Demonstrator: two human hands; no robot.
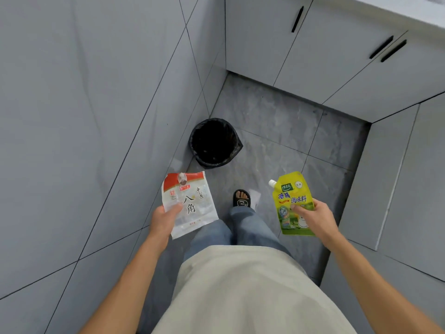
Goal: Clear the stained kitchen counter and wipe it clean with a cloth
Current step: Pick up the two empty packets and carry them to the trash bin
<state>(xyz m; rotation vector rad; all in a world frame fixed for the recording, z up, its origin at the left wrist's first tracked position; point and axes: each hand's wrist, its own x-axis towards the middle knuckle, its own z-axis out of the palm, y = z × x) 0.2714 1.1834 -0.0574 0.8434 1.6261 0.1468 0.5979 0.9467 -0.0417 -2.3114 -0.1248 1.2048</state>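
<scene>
My left hand (165, 219) grips a clear spice packet (192, 206) with a red top band by its lower left edge. My right hand (313, 219) holds a yellow-green seasoning pouch (292, 201) with a white spout, thumb pressed on its front. Both packets hang above the floor, nearer me than a round bin lined with a black bag (215, 142) that stands in the corner. The bin's inside is dark. The counter shows only as a pale edge (414, 10) at the top right. No cloth is in view.
Grey tiled wall (84, 116) runs along the left. Grey cabinet doors with black handles (313, 44) line the back and right side. My legs and a sandalled foot (242, 198) stand on the grey marbled floor (277, 131) between them.
</scene>
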